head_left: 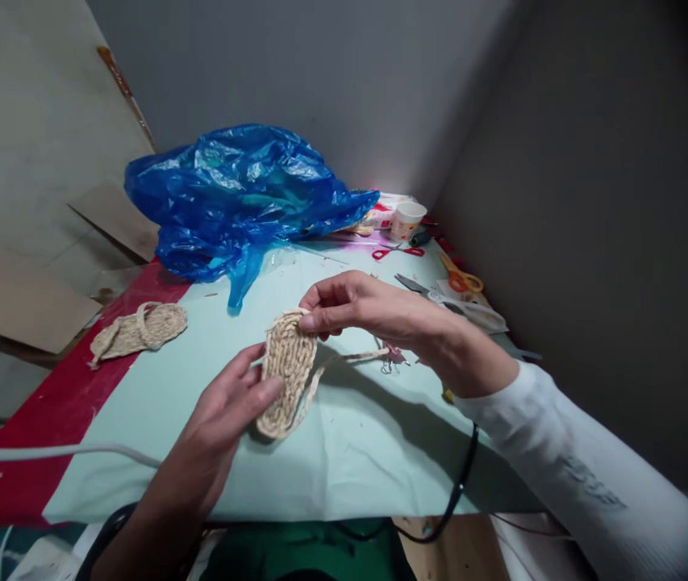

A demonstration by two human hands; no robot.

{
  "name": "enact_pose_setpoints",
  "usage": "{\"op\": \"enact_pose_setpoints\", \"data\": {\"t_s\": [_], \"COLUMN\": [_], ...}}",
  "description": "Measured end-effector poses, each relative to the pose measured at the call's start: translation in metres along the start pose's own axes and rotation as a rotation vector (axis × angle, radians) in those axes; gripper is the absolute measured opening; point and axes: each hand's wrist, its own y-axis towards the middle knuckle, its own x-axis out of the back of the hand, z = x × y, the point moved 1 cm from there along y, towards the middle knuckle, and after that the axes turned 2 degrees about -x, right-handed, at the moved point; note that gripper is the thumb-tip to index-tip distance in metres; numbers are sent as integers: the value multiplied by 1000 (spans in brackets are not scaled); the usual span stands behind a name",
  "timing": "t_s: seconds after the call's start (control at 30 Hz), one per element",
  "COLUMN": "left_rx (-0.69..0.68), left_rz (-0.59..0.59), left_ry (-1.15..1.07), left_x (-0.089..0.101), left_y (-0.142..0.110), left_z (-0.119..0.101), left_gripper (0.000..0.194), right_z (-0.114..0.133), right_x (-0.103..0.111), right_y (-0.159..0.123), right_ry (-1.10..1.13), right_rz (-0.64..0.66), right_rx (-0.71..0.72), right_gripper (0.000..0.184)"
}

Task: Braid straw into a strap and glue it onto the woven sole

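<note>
Both hands (240,397) (336,305) gripping oval braided-straw sole (288,373) | loose plaited cord (344,357) | crinkled glossy blue plastic bag (247,190)

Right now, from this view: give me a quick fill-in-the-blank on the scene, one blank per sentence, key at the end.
1. The left hand holds the near part of the woven sole, while the ____ hand pinches its far end.
2. The crumpled plastic bag at the back is ____.
3. The second woven sole lies to the ____ of the held one.
4. The scissors closest to the paper cup have ____ handles.

Missing words: right; blue; left; red.
</note>
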Motion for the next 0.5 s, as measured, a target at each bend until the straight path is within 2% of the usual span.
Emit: {"op": "enact_pose_setpoints", "data": {"t_s": [0.07, 0.17, 0.3, 0.5], "left_rx": [78, 145, 140, 178], "left_rz": [59, 17, -52, -1], "left_ry": [-27, 10, 107, 162], "left_x": [-11, -20, -25, -26], "left_y": [-3, -5, -6, -2], "left_z": [-5, -7, -4, 2], "left_gripper": [49, 45, 35, 24], "right_z": [3, 7, 9, 3], "right_x": [-2, -4, -3, 0], "right_y": [-4, -7, -13, -17], "right_ry": [88, 139, 156, 107], "right_rz": [10, -35, -104, -128], "right_rx": [57, 77, 105, 147], "right_gripper": [25, 19, 10, 9]}}
